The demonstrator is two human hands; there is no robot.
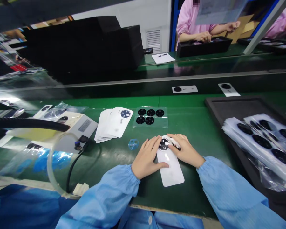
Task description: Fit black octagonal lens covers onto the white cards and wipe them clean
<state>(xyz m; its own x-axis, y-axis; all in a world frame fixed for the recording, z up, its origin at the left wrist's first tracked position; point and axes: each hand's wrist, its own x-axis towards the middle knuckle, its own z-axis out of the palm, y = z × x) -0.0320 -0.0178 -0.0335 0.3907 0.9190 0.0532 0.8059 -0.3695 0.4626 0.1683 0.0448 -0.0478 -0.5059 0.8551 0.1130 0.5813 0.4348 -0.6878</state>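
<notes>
A white phone back panel (pixel 171 171) lies on the green bench in front of me, with a round black camera-lens piece (pixel 163 144) at its top end. My left hand (pixel 146 156) rests along the panel's left side, fingers stretched out near the lens piece and thumb lying on the white surface. From the other side my right hand (pixel 184 148) reaches over the top right corner, its thumb at the lens piece's edge. Its fingers curl over a small white and dark thing (pixel 175 143), mostly hidden. Left of my hands lies a round blue film (pixel 133 144).
A fanned stack of white panels (pixel 113 124) and a clear sheet of black lens pieces (pixel 150 116) lie beyond. On the right, a black tray (pixel 225 109) holds more panels. A white box (pixel 69 127) with hoses stands left. Co-workers in pink sleeves (pixel 188 19) work behind.
</notes>
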